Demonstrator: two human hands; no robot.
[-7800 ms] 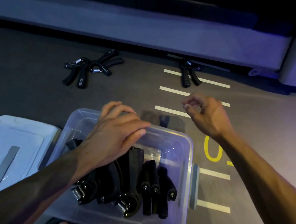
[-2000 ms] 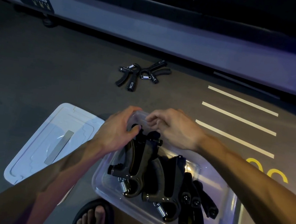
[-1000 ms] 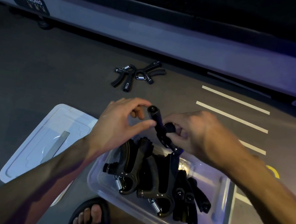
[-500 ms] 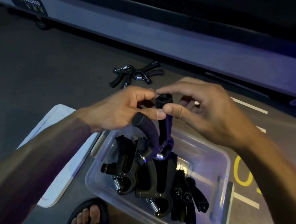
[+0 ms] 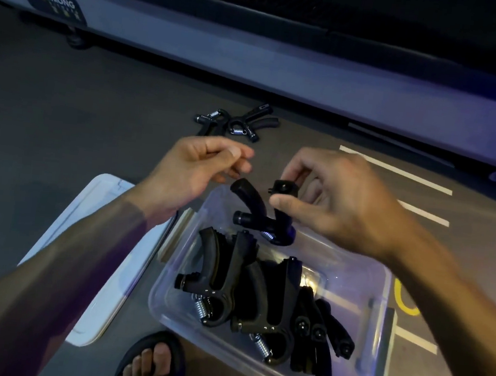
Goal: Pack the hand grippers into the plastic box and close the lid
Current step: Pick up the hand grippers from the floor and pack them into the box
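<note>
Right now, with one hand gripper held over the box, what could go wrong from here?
1. The right hand pinches the held hand gripper by only one handle tip; it could swing or slip and drop onto the packed grippers.
2. Those stand high in the plastic box, so the lid may not close flat.
3. Two grippers lying on the floor could be forgotten.

Bare arms, sandalled foot
Both forearms are sleeveless; the foot [image 5: 148, 363] wears a dark open-toed sandal [image 5: 165, 346].

Sandalled foot [image 5: 149, 363] on dark floor [image 5: 65, 124]; white floor stripes [image 5: 393, 171]; grey machine base [image 5: 253, 55] behind.
</note>
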